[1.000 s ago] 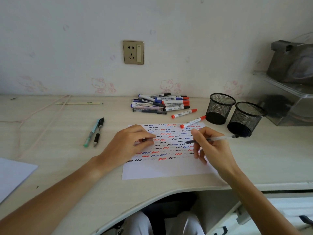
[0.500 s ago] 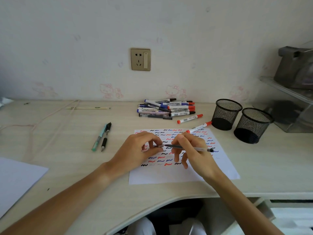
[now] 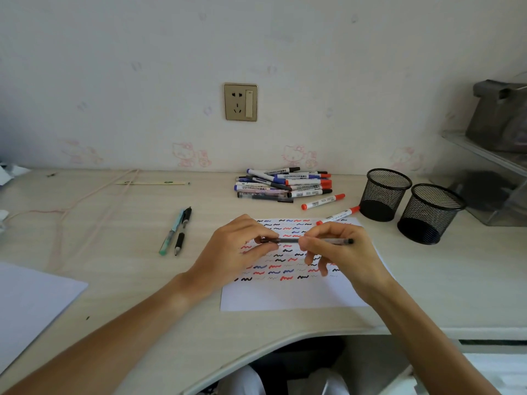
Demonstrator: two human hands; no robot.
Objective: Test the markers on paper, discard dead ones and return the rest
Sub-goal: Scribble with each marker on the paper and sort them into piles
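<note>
Probably home: cartoon wallpaper (image 3: 296, 156), desk (image 3: 114, 229)

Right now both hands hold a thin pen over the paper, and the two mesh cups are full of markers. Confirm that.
Not quite. In the head view both hands do hold the pen over the paper, but the cups look empty.

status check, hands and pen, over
Left hand pinching cap end of pen, right hand gripping barrel. Pen level above squiggle-covered test paper. Two mesh cups apparently empty; path unobstructed.
</note>
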